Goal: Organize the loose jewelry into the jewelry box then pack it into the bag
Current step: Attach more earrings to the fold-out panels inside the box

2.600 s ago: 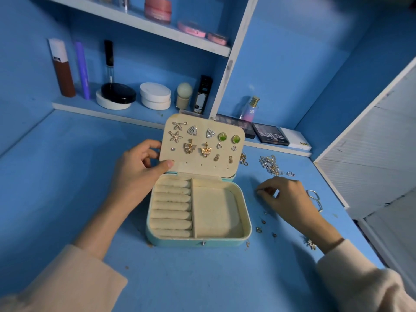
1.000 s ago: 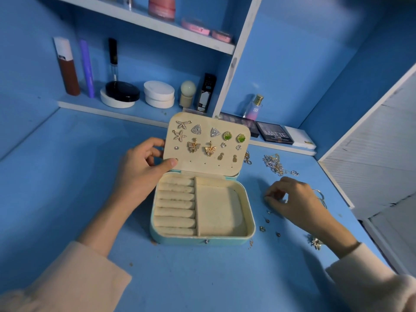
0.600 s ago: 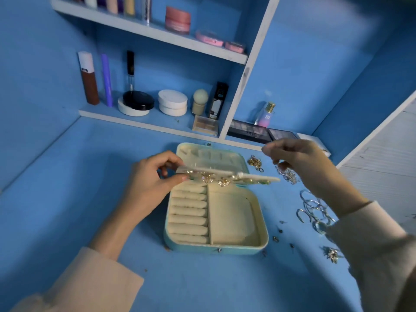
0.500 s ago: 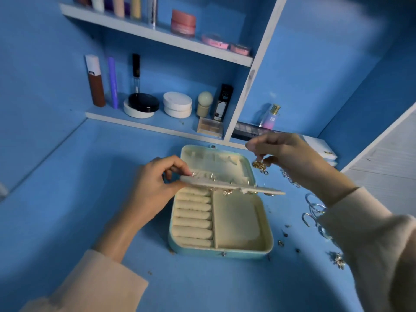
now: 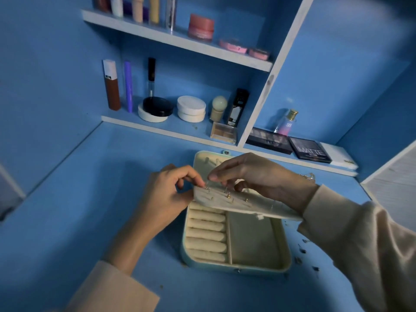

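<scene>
The light-blue jewelry box (image 5: 234, 267) lies open on the blue desk, with cream ring rolls on the left and a bare compartment on the right. Its cream earring panel (image 5: 252, 207) is folded down almost flat over the box's far half, back side up, with several gold posts poking through. My left hand (image 5: 164, 199) pinches the panel's left edge. My right hand (image 5: 254, 174) reaches over the panel, thumb and fingertips pinching a small earring piece at a post. The earring fronts are hidden underneath. Small loose jewelry bits (image 5: 301, 251) lie right of the box.
A silver chain pile (image 5: 307, 176) peeks out behind my right wrist. Makeup palettes (image 5: 309, 150), a perfume bottle (image 5: 287, 122), compacts (image 5: 191, 108) and tubes stand on the low shelf behind the box. More jars fill the upper shelf (image 5: 200, 25). No bag is in view.
The earring panel has swung down from upright to nearly flat. My right hand left the loose jewelry on the desk, rose with a small gold piece and came onto the panel's back.
</scene>
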Tool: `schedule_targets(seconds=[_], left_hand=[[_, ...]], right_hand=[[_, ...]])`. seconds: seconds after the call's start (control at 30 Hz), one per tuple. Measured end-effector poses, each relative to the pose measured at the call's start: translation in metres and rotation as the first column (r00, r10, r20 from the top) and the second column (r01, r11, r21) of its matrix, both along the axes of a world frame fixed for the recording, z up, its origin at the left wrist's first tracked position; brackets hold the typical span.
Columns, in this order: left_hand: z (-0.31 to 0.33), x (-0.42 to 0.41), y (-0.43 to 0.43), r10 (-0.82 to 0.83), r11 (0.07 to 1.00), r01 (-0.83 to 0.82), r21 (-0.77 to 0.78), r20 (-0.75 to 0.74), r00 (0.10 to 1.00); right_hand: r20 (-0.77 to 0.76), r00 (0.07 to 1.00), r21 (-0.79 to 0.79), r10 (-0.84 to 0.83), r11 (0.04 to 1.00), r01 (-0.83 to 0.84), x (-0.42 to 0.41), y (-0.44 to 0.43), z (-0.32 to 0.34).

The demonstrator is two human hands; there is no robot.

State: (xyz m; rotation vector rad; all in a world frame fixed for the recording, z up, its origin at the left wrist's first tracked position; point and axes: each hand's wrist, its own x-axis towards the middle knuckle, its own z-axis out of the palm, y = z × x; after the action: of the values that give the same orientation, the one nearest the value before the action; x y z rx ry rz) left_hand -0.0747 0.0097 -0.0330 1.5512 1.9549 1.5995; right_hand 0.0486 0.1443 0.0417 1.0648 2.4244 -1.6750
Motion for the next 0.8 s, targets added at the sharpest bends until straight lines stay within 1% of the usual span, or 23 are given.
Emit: schedule_targets(seconds=[0.57,0.8], left_hand=[[0.0025,0.0001,-0.0015,0.008,1.0,-0.008,0.002,-0.023,1.0],[0.0003,-0.0002,-0.0009,0.02,1.0,-0.019,0.007,-0.027,0.999]], right_hand=[[0.004,1.0,0.037,0.012,0.999,-0.012,0.0001,-0.0001,-0.0047],[-0.002,0.989,0.15,0.146,0.978,-0.144,0.0004,0.0002,-0.0029]])
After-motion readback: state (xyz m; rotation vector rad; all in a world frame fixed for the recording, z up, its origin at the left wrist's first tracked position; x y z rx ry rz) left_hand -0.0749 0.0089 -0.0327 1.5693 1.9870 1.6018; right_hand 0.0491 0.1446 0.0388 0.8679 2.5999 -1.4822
